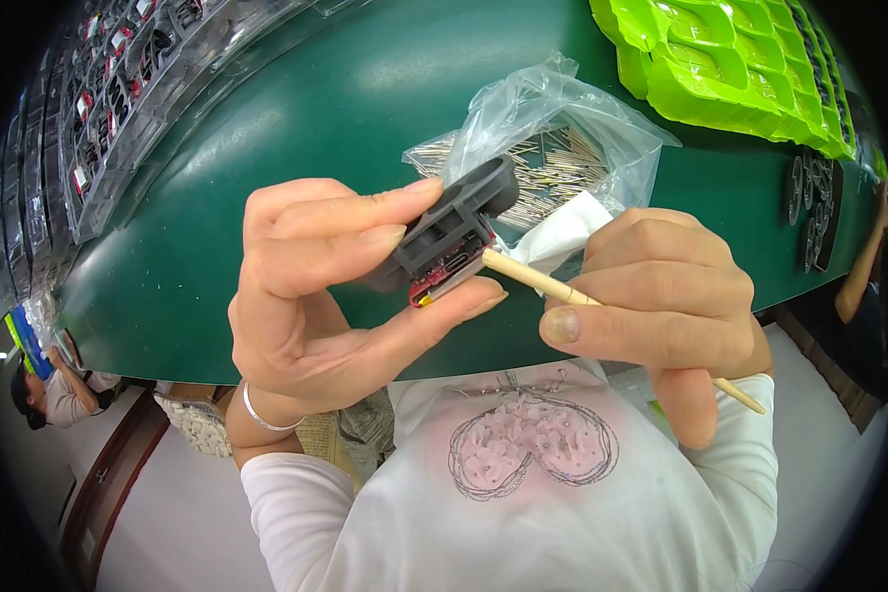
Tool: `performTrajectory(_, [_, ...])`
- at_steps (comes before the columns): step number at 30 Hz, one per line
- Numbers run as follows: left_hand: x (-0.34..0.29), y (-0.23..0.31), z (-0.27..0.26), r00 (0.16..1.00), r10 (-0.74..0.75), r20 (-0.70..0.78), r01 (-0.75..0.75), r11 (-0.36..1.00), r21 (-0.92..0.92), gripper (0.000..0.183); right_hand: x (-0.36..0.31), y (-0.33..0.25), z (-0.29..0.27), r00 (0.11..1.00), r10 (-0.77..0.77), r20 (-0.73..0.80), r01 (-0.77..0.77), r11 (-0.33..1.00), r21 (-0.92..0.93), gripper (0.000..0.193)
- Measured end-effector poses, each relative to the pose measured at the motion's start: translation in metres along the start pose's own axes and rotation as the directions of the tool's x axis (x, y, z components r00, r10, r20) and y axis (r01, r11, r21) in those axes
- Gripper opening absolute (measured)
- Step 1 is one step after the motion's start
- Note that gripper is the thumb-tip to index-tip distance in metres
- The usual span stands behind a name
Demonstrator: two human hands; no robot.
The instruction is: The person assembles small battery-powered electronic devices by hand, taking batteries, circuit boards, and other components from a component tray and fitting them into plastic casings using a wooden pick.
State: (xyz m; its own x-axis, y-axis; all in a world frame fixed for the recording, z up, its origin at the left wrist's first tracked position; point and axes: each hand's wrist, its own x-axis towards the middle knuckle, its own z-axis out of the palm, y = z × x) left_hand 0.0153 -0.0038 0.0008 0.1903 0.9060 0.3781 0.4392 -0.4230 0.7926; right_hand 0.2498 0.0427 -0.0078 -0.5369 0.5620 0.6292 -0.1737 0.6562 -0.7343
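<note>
Both hands hung above the near edge of the green surface [266, 128], and a wide bare stretch of it lay open to the left and centre. Just behind the hands a clear plastic bag of metal pins [553, 148] blocked the way. Bright green moulded trays [730, 69] crowded the far right, and clear trays of parts [118, 99] lined the far left.

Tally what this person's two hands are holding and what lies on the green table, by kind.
Grey electronic part with red circuit board, in left hand: 1
Wooden stick, in right hand: 1
Clear plastic bag of thin metal pins: 1
White cloth: 1
Green moulded tray stack: 1
Clear parts tray row: 1
Total: 6
</note>
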Motion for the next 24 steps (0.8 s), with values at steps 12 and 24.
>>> performTrajectory(12, [0.0005,0.0020,-0.0014,1.000,0.006,0.002,-0.006,0.999,0.053,0.056,0.0012,0.0020,0.0006,1.000,-0.019,0.008,0.019,1.000,-0.009,0.064])
performTrajectory(24, [-0.0026,0.0013,0.0049,0.997,-0.074,-0.038,0.069,0.992,-0.107,0.056,0.0011,0.0037,-0.0009,1.000,0.021,0.023,-0.021,0.999,-0.033,0.065])
